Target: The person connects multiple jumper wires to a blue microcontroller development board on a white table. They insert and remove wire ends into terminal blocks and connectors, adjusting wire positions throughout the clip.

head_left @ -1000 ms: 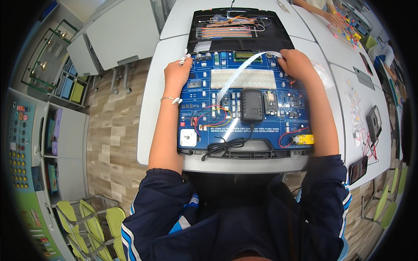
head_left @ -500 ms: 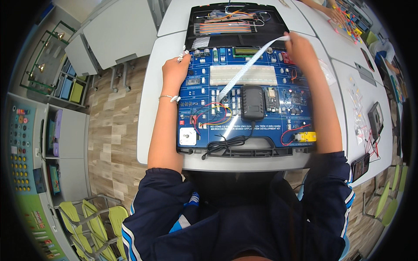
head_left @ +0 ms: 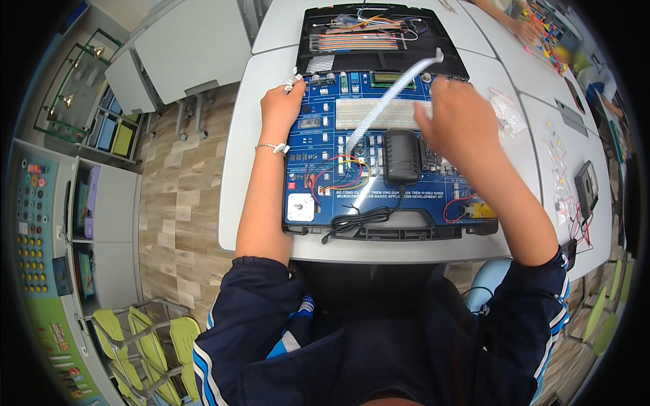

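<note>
A blue electronics training board (head_left: pixel 406 203) lies in an open black case (head_left: pixel 443 237) on the table before me. My left hand (head_left: pixel 281 108) is closed at the case's upper left rim, with small white pieces (head_left: pixel 292 84) at its fingers. Over the right part of the board is my right hand (head_left: pixel 464 122), slightly blurred, thumb and fingers apart, holding nothing. A pale flat strip (head_left: pixel 389 99) rises from the button area, its bent end (head_left: pixel 439 55) free above the lid. A white breadboard (head_left: pixel 369 115) and a black power adapter (head_left: pixel 401 157) are on the board.
Rainbow jumper wires (head_left: pixel 355 42) lie in the lid. Clear plastic bags (head_left: pixel 506 114) and a grey-black device (head_left: pixel 586 184) are on the table to the right. Another person's hand (head_left: pixel 525 30) is at the far right. Green chairs (head_left: pixel 149 345) stand at the lower left.
My right hand has let go of the strip's end and moved down and nearer over the board. The strip stays up by itself. My left hand keeps its place at the case.
</note>
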`<action>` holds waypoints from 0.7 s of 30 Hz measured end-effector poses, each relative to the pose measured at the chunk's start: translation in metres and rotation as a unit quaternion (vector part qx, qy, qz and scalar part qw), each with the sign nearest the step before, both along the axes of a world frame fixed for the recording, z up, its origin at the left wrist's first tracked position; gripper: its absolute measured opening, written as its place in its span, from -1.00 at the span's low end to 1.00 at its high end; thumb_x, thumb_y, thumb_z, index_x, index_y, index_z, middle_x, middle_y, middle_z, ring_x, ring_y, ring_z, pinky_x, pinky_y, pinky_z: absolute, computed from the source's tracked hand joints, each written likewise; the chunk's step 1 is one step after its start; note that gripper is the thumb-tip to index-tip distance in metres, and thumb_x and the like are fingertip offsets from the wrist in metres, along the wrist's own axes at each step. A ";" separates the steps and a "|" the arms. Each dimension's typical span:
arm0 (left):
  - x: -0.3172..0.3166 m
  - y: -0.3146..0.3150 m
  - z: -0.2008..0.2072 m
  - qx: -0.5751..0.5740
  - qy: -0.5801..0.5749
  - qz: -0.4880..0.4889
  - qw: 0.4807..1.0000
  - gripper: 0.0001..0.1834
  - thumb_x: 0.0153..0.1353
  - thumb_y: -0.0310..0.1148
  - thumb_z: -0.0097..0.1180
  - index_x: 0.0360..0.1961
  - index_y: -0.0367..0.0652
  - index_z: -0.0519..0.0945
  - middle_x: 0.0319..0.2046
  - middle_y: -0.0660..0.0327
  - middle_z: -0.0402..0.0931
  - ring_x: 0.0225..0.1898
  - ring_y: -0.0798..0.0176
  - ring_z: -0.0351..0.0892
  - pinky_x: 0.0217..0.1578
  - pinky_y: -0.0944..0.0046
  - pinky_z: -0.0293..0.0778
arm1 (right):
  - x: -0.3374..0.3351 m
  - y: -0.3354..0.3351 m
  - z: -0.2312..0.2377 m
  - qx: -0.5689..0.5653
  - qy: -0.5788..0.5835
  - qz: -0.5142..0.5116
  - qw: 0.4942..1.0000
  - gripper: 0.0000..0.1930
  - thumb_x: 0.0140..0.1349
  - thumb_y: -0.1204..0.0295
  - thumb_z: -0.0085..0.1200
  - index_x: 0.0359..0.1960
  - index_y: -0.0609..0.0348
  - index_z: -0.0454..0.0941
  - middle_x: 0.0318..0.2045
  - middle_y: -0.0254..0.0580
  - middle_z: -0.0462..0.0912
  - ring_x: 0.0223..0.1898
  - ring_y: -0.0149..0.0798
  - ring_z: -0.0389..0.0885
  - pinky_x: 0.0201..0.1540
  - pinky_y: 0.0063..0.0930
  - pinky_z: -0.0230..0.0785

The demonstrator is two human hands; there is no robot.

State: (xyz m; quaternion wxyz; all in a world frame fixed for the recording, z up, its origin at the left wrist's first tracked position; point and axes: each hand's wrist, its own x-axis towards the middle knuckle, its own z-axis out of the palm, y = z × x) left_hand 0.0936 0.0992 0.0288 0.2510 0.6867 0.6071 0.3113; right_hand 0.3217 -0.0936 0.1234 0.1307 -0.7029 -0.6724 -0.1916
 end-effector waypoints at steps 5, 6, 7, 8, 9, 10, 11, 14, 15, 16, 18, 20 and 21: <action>0.004 0.005 -0.002 -0.002 0.006 -0.008 1.000 -0.40 0.18 0.14 0.08 -0.43 -0.29 0.71 -0.52 0.05 0.66 -0.42 0.17 0.66 -0.31 0.22 0.49 | -0.026 0.008 -0.001 -0.167 0.208 0.195 0.944 -0.73 0.06 0.22 0.29 -0.46 0.21 0.68 -0.53 -0.08 0.67 -0.42 -0.03 0.68 -0.30 -0.25 0.53; 0.005 0.005 -0.002 -0.004 -0.002 -0.009 1.000 -0.40 0.18 0.15 0.08 -0.43 -0.28 0.71 -0.52 0.04 0.66 -0.42 0.16 0.66 -0.30 0.22 0.49 | -0.026 0.018 -0.014 -0.158 0.216 0.229 0.936 -0.73 0.03 0.21 0.32 -0.46 0.20 0.70 -0.53 -0.07 0.67 -0.42 -0.04 0.68 -0.32 -0.26 0.52; 0.006 0.005 -0.003 -0.006 -0.010 -0.010 1.000 -0.41 0.18 0.15 0.08 -0.43 -0.28 0.71 -0.52 0.04 0.66 -0.42 0.16 0.66 -0.30 0.21 0.49 | -0.025 0.026 -0.021 -0.150 0.223 0.264 0.926 -0.72 0.00 0.20 0.35 -0.45 0.20 0.72 -0.53 -0.07 0.68 -0.42 -0.04 0.68 -0.33 -0.26 0.52; 0.006 0.005 -0.002 -0.007 -0.017 -0.008 1.000 -0.41 0.17 0.15 0.09 -0.44 -0.28 0.71 -0.51 0.04 0.66 -0.41 0.16 0.66 -0.30 0.21 0.49 | -0.029 0.031 -0.020 -0.187 0.273 0.269 0.905 -0.67 -0.05 0.17 0.40 -0.46 0.23 0.73 -0.53 -0.08 0.68 -0.45 -0.06 0.67 -0.35 -0.30 0.50; 0.006 0.003 -0.001 -0.005 -0.017 -0.007 1.000 -0.42 0.16 0.12 0.09 -0.44 -0.30 0.70 -0.51 0.00 0.66 -0.41 0.10 0.66 -0.29 0.18 0.50 | -0.032 0.032 -0.022 -0.190 0.299 0.259 0.899 -0.66 -0.06 0.16 0.40 -0.48 0.23 0.73 -0.53 -0.09 0.68 -0.47 -0.09 0.67 -0.37 -0.32 0.49; 0.006 0.002 0.000 -0.004 -0.016 -0.006 1.000 -0.44 0.15 0.09 0.10 -0.44 -0.32 0.69 -0.50 -0.04 0.65 -0.41 0.04 0.66 -0.28 0.15 0.51 | -0.036 0.033 -0.026 -0.193 0.324 0.248 0.892 -0.65 -0.07 0.14 0.41 -0.51 0.22 0.72 -0.54 -0.09 0.68 -0.48 -0.11 0.67 -0.38 -0.34 0.47; 0.007 -0.001 0.001 -0.002 -0.017 -0.006 1.000 -0.45 0.14 0.05 0.10 -0.45 -0.34 0.68 -0.50 -0.07 0.65 -0.41 -0.02 0.66 -0.28 0.12 0.52 | -0.039 0.031 -0.027 -0.196 0.349 0.236 0.886 -0.64 -0.09 0.13 0.42 -0.53 0.22 0.72 -0.54 -0.10 0.68 -0.49 -0.13 0.66 -0.40 -0.35 0.46; 0.007 -0.001 0.002 -0.007 -0.014 -0.008 1.000 -0.41 0.17 0.15 0.08 -0.42 -0.27 0.70 -0.49 0.00 0.66 -0.38 0.08 0.67 -0.27 0.18 0.50 | -0.048 0.031 -0.016 -0.229 0.318 0.159 0.906 -0.60 -0.04 0.03 0.35 -0.57 0.18 0.70 -0.57 -0.08 0.67 -0.48 -0.12 0.67 -0.30 -0.27 0.42; 0.007 0.000 0.002 -0.001 0.000 -0.004 1.000 -0.40 0.17 0.16 0.08 -0.41 -0.28 0.70 -0.48 -0.02 0.66 -0.36 0.06 0.67 -0.25 0.17 0.50 | -0.053 0.030 -0.018 -0.215 0.280 0.152 0.923 -0.60 0.00 0.04 0.31 -0.59 0.17 0.69 -0.61 -0.12 0.65 -0.50 -0.11 0.64 -0.29 -0.25 0.39; 0.004 0.000 0.000 0.005 0.014 -0.001 1.000 -0.40 0.17 0.16 0.07 -0.40 -0.28 0.70 -0.47 -0.03 0.66 -0.35 0.04 0.67 -0.24 0.15 0.50 | -0.059 0.030 -0.026 -0.199 0.240 0.145 0.939 -0.60 0.04 0.04 0.28 -0.61 0.16 0.68 -0.65 -0.17 0.63 -0.52 -0.11 0.62 -0.27 -0.23 0.36; 0.008 0.000 0.004 -0.002 0.012 -0.007 1.000 -0.38 0.17 0.18 0.06 -0.40 -0.28 0.70 -0.44 -0.09 0.66 -0.28 -0.04 0.68 -0.20 0.11 0.50 | -0.062 0.036 -0.036 -0.217 0.185 0.142 0.948 -0.56 0.15 0.03 0.12 -0.63 0.17 0.66 -0.64 -0.11 0.63 -0.44 -0.02 0.61 -0.12 -0.09 0.25; 0.010 0.001 0.004 0.002 0.002 -0.006 1.000 -0.38 0.18 0.17 0.05 -0.42 -0.29 0.70 -0.45 -0.09 0.66 -0.29 -0.03 0.68 -0.21 0.10 0.49 | -0.064 0.034 -0.037 -0.211 0.154 0.172 0.950 -0.56 0.18 0.09 0.07 -0.62 0.23 0.65 -0.56 0.03 0.63 -0.32 0.06 0.57 -0.05 -0.03 0.19; 0.008 0.001 0.003 0.010 0.000 0.001 1.000 -0.38 0.19 0.16 0.04 -0.44 -0.30 0.69 -0.46 -0.09 0.66 -0.31 -0.03 0.68 -0.22 0.10 0.49 | -0.069 0.034 -0.034 -0.232 0.143 0.174 0.946 -0.56 0.20 0.11 0.05 -0.61 0.25 0.65 -0.53 0.07 0.63 -0.29 0.08 0.56 -0.04 -0.02 0.18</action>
